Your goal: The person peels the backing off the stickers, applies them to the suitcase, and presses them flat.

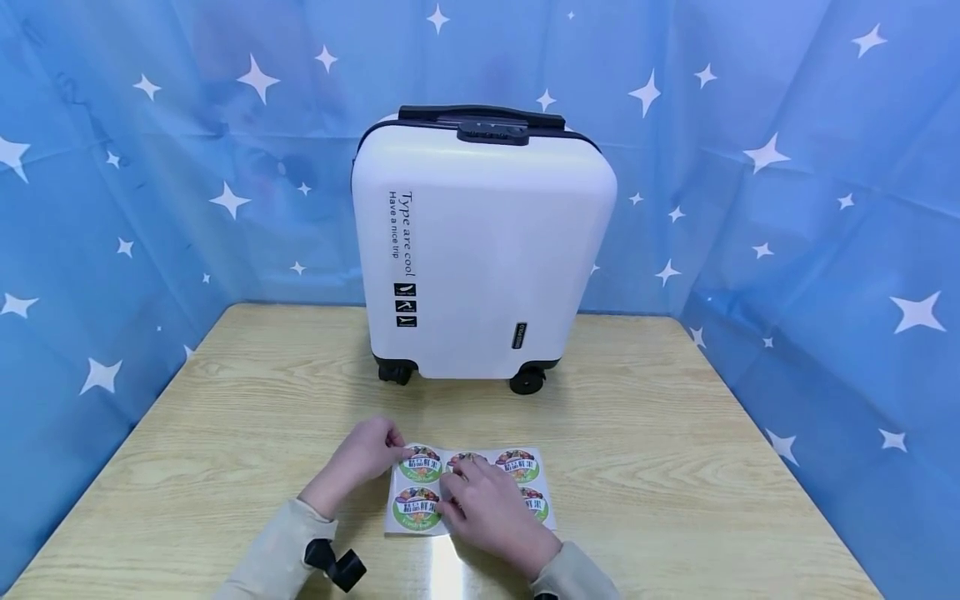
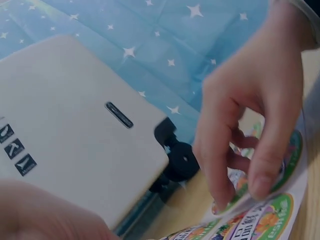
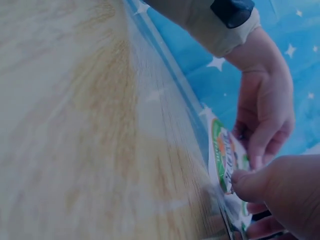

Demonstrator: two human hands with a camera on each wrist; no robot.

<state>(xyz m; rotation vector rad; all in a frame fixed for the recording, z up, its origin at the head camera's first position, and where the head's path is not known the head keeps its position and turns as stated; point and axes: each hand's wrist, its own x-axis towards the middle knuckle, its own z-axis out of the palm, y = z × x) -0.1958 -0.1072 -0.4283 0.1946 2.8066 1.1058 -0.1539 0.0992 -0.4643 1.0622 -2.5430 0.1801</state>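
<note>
A white sheet of round fruit stickers lies on the table in front of an upright white suitcase. My left hand pinches the sheet's far left corner between thumb and fingers. Across the sheet's middle, my right hand has its fingers bent down, and thumb and fingertips grip the sheet beside a sticker. That hand hides part of the middle and right stickers. In the left wrist view the sheet bends up slightly near the right hand's thumb.
The suitcase stands on black wheels with its black handle on top. Blue cloth with white stars hangs behind and at both sides of the wooden table. A black strap device sits on the left sleeve.
</note>
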